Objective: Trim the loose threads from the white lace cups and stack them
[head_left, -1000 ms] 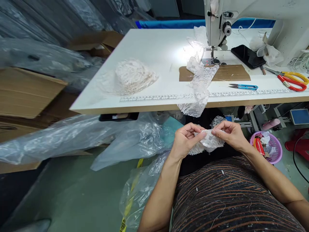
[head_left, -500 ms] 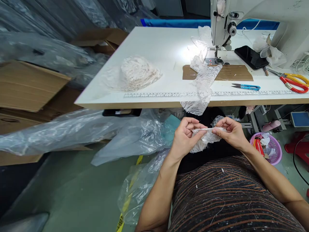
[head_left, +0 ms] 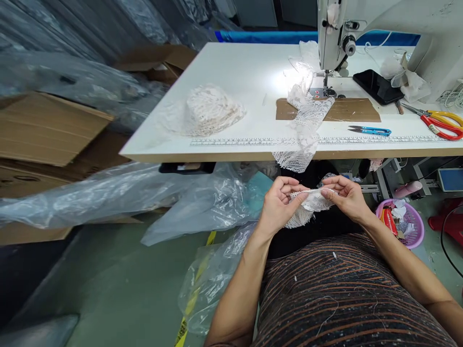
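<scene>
Over my lap, a piece of white lace (head_left: 314, 200) is stretched between both hands, its lower part hanging down in folds. My left hand (head_left: 284, 202) pinches one end of its top edge between thumb and fingers. At the other end, my right hand (head_left: 344, 196) grips the same edge with thumb and forefinger. Just beyond my hands, a long lace strip (head_left: 306, 127) runs from beside the sewing machine needle (head_left: 326, 82) over the table's front edge. Farther left on the tabletop lies a heap of white lace (head_left: 213, 111).
The white table (head_left: 253, 62) carries blue thread snips (head_left: 371, 130), scissors with red and yellow handles (head_left: 439, 123), a black phone (head_left: 378, 86) and a brown cardboard strip (head_left: 352, 110). A pink basket (head_left: 417, 231) stands below right. Cardboard boxes (head_left: 54, 127) and plastic sheeting (head_left: 202, 202) are at left.
The lace in my hands has turned slightly, so more of its flat face shows below the top edge. Both hands keep their pinch. The view has shifted a little.
</scene>
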Available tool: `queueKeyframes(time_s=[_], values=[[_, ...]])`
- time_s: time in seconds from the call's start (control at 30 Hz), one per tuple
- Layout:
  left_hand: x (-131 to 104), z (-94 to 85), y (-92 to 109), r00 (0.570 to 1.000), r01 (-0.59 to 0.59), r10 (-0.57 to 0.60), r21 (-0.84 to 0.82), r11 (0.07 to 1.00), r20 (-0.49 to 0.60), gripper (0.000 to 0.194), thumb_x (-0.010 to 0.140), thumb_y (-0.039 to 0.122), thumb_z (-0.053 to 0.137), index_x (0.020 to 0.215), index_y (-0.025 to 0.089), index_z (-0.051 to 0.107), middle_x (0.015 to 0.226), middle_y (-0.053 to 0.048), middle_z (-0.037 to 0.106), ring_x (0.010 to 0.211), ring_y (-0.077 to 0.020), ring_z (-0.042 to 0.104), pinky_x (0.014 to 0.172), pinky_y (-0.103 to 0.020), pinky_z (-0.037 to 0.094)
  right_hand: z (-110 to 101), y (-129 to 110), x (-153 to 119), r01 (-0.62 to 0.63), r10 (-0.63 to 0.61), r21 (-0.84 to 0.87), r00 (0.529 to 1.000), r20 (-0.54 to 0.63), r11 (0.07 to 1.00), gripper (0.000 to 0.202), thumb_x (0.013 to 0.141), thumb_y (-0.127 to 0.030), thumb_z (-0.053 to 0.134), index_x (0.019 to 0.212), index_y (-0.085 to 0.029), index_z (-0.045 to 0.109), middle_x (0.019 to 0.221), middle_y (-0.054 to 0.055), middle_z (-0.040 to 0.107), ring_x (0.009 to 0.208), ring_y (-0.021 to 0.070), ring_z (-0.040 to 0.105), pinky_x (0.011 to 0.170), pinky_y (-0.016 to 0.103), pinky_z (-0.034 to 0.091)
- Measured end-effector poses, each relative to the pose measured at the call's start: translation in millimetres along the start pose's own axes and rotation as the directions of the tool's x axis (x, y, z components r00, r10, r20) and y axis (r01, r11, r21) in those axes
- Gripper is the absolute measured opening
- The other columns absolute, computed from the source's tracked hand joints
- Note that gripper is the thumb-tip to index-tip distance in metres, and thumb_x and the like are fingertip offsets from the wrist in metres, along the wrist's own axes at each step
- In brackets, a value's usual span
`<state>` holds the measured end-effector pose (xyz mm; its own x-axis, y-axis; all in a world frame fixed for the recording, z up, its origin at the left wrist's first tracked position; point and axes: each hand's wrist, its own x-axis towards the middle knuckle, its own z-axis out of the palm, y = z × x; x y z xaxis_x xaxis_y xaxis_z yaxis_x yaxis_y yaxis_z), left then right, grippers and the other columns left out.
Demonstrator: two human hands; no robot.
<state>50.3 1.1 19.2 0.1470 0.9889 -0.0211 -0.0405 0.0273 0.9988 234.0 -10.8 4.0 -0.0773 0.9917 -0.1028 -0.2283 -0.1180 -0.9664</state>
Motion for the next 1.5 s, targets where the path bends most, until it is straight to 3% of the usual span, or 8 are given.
queueKeyframes(time_s=[0.2, 0.4, 0.57, 0.73, 0.97, 1.27, 1.4, 1.5], values=[[-9, -4.4, 4, 1.000, 0.017, -0.016, 0.027, 1.000, -0.003, 0.042, 0.065, 0.034, 0.085, 0.088, 0.018, 0.054, 0.081, -0.005, 0.077, 0.074, -0.0179, 0.074, 0.068, -0.027, 0.058, 0, -3, -5, -0.030, 0.030, 0.005, 0.999, 0.033, 1.000, 0.050, 0.059, -0.054, 0.087, 0.091, -0.020, 0.068, 0.079, 0.002, 0.071, 0.069, 0.0126, 0.065, 0.066, 0.027, 0.054], [-18, -33.1, 12, 0.998, -0.062, 0.063, 0.264, 0.962, 0.008, 0.031, 0.072, 0.035, 0.080, 0.091, 0.019, 0.062, 0.078, -0.003, 0.075, 0.069, -0.0158, 0.070, 0.062, -0.025, 0.053, 16, 12, -1, -0.088, 0.088, -0.008, 0.973, 0.215, 0.996, 0.040, 0.068, -0.044, 0.082, 0.097, -0.020, 0.069, 0.085, 0.003, 0.070, 0.074, 0.0120, 0.063, 0.070, 0.026, 0.053], [4, -62.5, -21, 0.995, -0.026, 0.072, 0.523, 0.852, -0.068, 0.033, 0.067, 0.033, 0.080, 0.091, 0.019, 0.064, 0.073, 0.000, 0.072, 0.062, -0.0152, 0.063, 0.061, -0.027, 0.048, 30, 58, 27, -0.159, 0.154, -0.037, 0.983, -0.102, 0.987, 0.032, 0.061, -0.035, 0.077, 0.086, -0.017, 0.066, 0.077, 0.002, 0.066, 0.072, 0.0136, 0.061, 0.069, 0.027, 0.050], [1, -78.1, -46, 1.000, 0.006, 0.001, 0.545, 0.839, -0.012, 0.025, 0.072, 0.030, 0.074, 0.093, 0.020, 0.065, 0.075, -0.002, 0.074, 0.065, -0.0181, 0.067, 0.063, -0.030, 0.050, 22, 88, 34, -0.189, 0.176, -0.069, 0.971, -0.165, 0.980, 0.032, 0.059, -0.036, 0.073, 0.084, -0.017, 0.065, 0.076, 0.003, 0.066, 0.074, 0.0161, 0.061, 0.070, 0.030, 0.051], [8, -79.3, -31, 0.996, -0.081, 0.082, 0.650, 0.756, 0.029, 0.023, 0.080, 0.025, 0.068, 0.102, 0.022, 0.072, 0.081, -0.003, 0.079, 0.074, -0.0211, 0.072, 0.078, -0.034, 0.054, 12, 97, 37, -0.208, 0.191, -0.111, 0.970, -0.150, 0.972, 0.037, 0.059, -0.040, 0.074, 0.088, -0.018, 0.066, 0.079, 0.004, 0.068, 0.077, 0.0170, 0.063, 0.072, 0.031, 0.051], [17, -78.6, -19, 0.997, -0.077, 0.048, 0.866, 0.494, 0.062, 0.037, 0.084, 0.021, 0.061, 0.120, 0.018, 0.068, 0.084, -0.008, 0.077, 0.082, -0.0290, 0.072, 0.079, -0.039, 0.052, 10, 100, 34, -0.200, 0.178, -0.123, 0.969, -0.172, 0.972, 0.042, 0.059, -0.046, 0.073, 0.088, -0.018, 0.064, 0.077, 0.005, 0.067, 0.072, 0.0175, 0.064, 0.067, 0.032, 0.052], [20, -85.5, -28, 0.992, -0.115, 0.027, 0.809, 0.576, 0.122, 0.033, 0.081, 0.025, 0.063, 0.113, 0.019, 0.069, 0.083, -0.006, 0.075, 0.081, -0.0271, 0.070, 0.079, -0.036, 0.051, 14, 101, 31, -0.169, 0.139, -0.176, 0.975, -0.173, 0.970, 0.041, 0.062, -0.047, 0.070, 0.090, -0.018, 0.062, 0.079, 0.007, 0.068, 0.074, 0.0193, 0.064, 0.070, 0.034, 0.053], [21, -93.1, -44, 0.987, -0.049, -0.087, 0.760, 0.648, 0.138, 0.030, 0.078, 0.032, 0.067, 0.103, 0.017, 0.071, 0.088, -0.009, 0.075, 0.083, -0.0269, 0.070, 0.076, -0.034, 0.051, 12, 94, 32, -0.126, 0.086, -0.230, 0.980, -0.177, 0.965, 0.038, 0.066, -0.045, 0.068, 0.093, -0.018, 0.063, 0.086, 0.009, 0.069, 0.081, 0.0214, 0.065, 0.074, 0.037, 0.054]])
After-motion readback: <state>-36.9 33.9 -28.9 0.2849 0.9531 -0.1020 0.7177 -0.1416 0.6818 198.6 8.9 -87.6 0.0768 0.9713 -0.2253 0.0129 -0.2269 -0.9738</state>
